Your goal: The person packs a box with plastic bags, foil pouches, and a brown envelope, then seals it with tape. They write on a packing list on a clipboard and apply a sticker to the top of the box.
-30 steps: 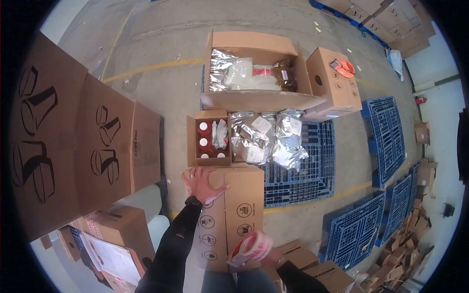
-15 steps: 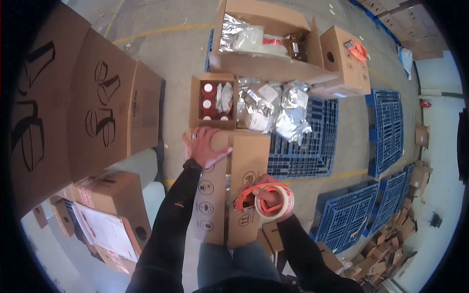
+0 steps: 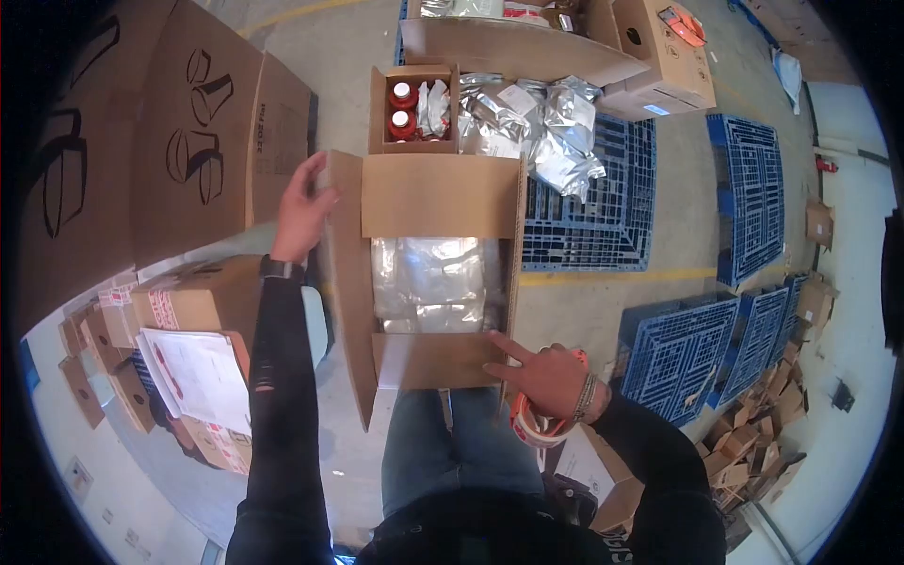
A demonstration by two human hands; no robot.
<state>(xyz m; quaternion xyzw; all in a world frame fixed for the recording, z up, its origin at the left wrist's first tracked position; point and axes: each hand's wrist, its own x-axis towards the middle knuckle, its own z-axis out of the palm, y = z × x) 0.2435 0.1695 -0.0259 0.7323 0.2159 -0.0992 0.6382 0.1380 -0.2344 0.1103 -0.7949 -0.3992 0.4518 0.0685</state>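
In front of me stands an open cardboard box (image 3: 438,363), its flaps folded outward. Clear plastic packs (image 3: 428,282) lie inside it. My left hand (image 3: 303,217) grips the outer edge of the long left flap (image 3: 348,282) near its far corner. My right hand (image 3: 551,377) is over the near right corner, with a finger or two stretched towards the near flap. Below its palm hangs an orange tape dispenser (image 3: 525,414) with a roll of tape, partly hidden by the hand.
Beyond the box are a small carton of red bottles (image 3: 402,108), silver foil bags (image 3: 565,122) and a larger open carton (image 3: 508,47). Blue pallets (image 3: 678,358) stand to the right. Tall brown boxes (image 3: 198,141) and a carton with papers (image 3: 202,377) flank my left.
The box's long top flaps have swung open, exposing the plastic packs. My left hand has moved left with one flap; my right hand has turned over, the dispenser now underneath. The view has tilted down.
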